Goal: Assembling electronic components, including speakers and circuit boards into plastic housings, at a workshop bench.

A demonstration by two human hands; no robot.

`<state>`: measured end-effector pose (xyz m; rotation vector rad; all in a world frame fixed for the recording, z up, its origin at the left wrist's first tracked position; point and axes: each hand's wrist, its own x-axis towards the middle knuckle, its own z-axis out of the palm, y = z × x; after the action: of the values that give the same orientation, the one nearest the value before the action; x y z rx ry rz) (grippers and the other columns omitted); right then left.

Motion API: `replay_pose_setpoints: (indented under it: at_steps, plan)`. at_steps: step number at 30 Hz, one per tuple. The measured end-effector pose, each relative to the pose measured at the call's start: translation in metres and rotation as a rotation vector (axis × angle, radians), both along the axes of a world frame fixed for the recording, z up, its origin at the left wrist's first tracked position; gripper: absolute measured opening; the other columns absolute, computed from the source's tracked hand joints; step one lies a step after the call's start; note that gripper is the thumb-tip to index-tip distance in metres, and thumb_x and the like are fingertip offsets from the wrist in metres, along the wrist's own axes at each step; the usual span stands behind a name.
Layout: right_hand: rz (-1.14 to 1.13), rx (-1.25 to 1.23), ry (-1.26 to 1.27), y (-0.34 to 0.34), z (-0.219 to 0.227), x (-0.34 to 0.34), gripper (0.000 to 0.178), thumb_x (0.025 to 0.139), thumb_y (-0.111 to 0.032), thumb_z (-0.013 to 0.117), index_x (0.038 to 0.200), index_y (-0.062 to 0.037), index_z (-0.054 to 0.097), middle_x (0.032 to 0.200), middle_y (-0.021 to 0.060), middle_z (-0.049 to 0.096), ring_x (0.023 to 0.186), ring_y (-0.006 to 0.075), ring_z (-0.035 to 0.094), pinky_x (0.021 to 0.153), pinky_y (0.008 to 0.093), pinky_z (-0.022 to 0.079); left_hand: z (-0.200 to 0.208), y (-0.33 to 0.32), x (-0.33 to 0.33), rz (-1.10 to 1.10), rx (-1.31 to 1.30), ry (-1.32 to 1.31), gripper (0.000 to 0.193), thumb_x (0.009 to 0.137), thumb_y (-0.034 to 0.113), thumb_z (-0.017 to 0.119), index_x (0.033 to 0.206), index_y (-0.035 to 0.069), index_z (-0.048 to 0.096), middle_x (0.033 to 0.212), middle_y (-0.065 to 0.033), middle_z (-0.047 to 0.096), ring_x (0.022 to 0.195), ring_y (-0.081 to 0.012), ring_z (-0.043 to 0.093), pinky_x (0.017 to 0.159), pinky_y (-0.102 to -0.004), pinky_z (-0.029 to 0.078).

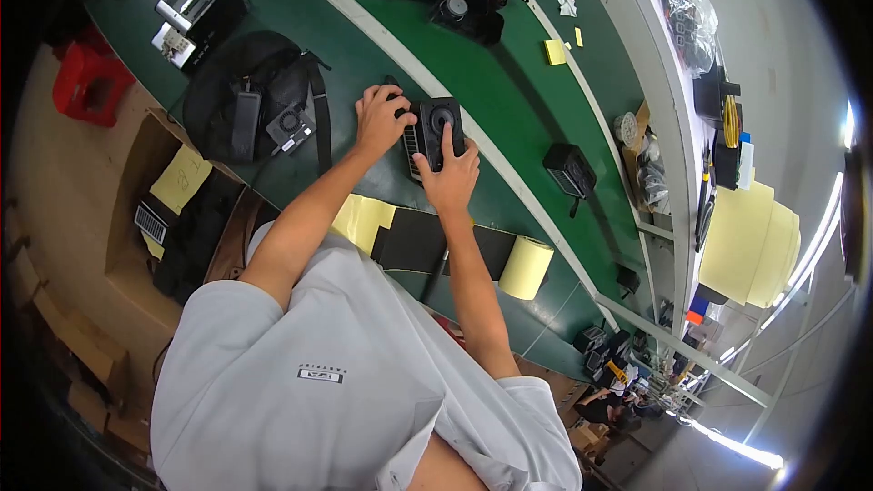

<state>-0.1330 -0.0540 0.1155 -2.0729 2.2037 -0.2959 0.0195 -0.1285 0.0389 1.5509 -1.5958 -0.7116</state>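
Note:
A small black speaker box [437,123] with a round cone on its face lies on the green workbench [509,100]. My left hand [378,120] grips its left side, fingers curled over the edge. My right hand [448,177] holds its near end, with the thumb and fingers spread up on the face beside the cone. Both forearms reach up from my grey shirt at the lower edge.
Black sheets with yellow backing [414,238] and a yellow roll [527,267] lie near me. A black bag with adapters [264,100] and a grey device [195,7] sit left. More black speakers [459,5] stand farther back; another black box [569,169] is right.

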Motion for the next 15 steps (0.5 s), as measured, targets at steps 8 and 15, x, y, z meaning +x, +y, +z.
replay_pose_setpoints:
  at_steps: [8,15]
  plan:
    - [0.066,-0.013,-0.074,-0.003,0.005,-0.010,0.076,0.077,-0.044,0.074,0.147,-0.0239,0.050,0.127,0.0272,0.046,0.112,0.0439,0.052,0.093,0.0504,0.045,0.001,0.000,-0.002,-0.007,0.006,0.021,0.021,0.070,0.027,0.080,0.085,0.014,0.071,0.125,-0.0046,0.059,0.124,-0.0321,0.044,0.099,-0.0493,0.033]
    - [0.073,-0.082,0.052,0.000,0.008,-0.010,0.074,0.076,-0.043,0.075,0.145,-0.0278,0.052,0.128,0.0232,0.047,0.109,0.0400,0.054,0.086,0.0505,0.045,0.002,0.001,-0.005,-0.033,0.054,0.009,0.021,0.072,0.028,0.080,0.086,0.014,0.071,0.128,-0.0024,0.058,0.125,-0.0329,0.043,0.100,-0.0501,0.032]
